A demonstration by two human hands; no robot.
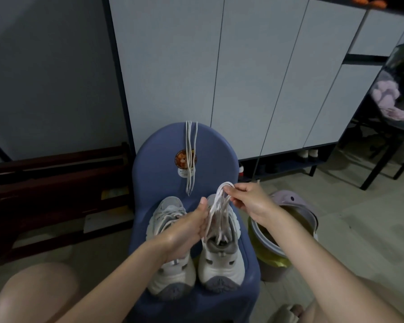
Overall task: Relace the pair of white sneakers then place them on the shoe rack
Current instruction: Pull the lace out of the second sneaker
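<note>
Two white sneakers with grey heels stand side by side on the seat of a blue plastic chair (pixel 159 164), heels toward me. The left sneaker (pixel 166 269) is partly covered by my left forearm. Looped white lace (pixel 219 206) rises out of the right sneaker (pixel 222 262). My right hand (pixel 247 201) pinches the top of the loops, while my left hand (pixel 189 227) grips the strands lower down. A second white lace (pixel 190 157) hangs over the chair's backrest.
A pale bin (pixel 287 231) with a yellow liner and open lid stands right of the chair. Behind is a white cabinet (pixel 219 78) with shoes in a low shelf (pixel 296 162). A dark wooden rack (pixel 56 194) sits at left. A black table (pixel 387 141) stands at right.
</note>
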